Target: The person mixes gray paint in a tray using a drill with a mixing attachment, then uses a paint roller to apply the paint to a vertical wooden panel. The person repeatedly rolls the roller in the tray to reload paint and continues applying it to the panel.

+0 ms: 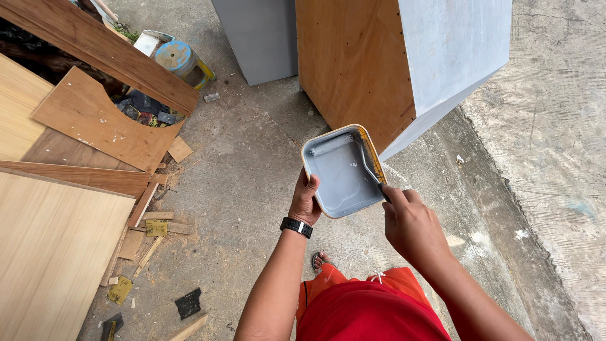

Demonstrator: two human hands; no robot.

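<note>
Two hands over bare concrete floor: left hand grips paint tray, right hand clasps roller.

Paint tray and roller, both being held above the concrete floor

Paint tray: rectangular, cream-rimmed, coated in grey paint, tilting slightly, gripped at its near left edge. Paint roller: small, grey-laden sleeve lying across the tray's far end, its thin metal arm running back along the right side.
</note>
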